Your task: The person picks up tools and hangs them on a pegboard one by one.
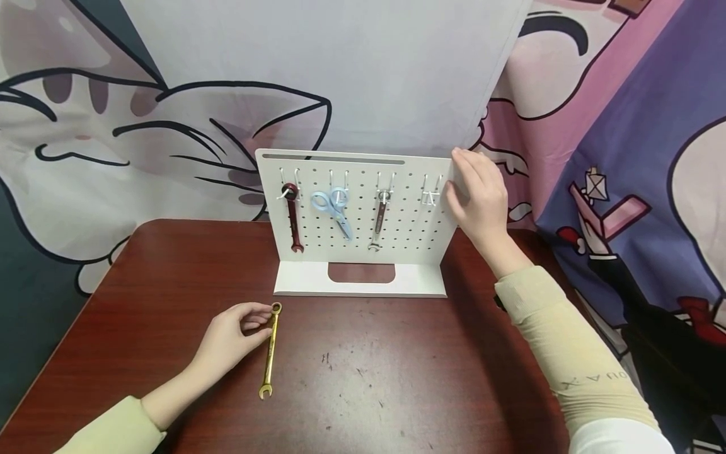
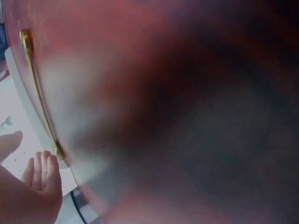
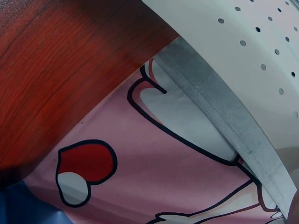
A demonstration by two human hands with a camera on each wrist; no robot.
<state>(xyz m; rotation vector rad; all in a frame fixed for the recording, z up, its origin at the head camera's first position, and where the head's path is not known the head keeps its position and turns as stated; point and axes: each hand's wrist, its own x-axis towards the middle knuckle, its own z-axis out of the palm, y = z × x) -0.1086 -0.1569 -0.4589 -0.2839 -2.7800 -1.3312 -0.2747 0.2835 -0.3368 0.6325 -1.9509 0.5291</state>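
Observation:
A gold combination wrench (image 1: 271, 353) lies on the table, its ring end towards the pegboard. Beside that ring end is my left hand (image 1: 235, 334), fingertips at or very near the metal; contact cannot be told. In the left wrist view, thumb and fingers stand apart, with the wrench (image 2: 41, 100) past the fingertips. My right hand (image 1: 482, 192) grips the upper right edge of the white pegboard (image 1: 357, 252), thumb on its front. From the board's hooks hang a dark red wrench (image 1: 292, 217), light blue scissors (image 1: 342, 219) and a silver-ended wrench (image 1: 379, 217).
A wire hook (image 1: 430, 197) sits at the board's right side. The board's white base (image 1: 303, 277) rests on the reddish-brown table (image 1: 363, 372). Behind hangs a printed cartoon cloth (image 1: 397, 75). In the right wrist view, the table edge meets pink cloth (image 3: 140, 126).

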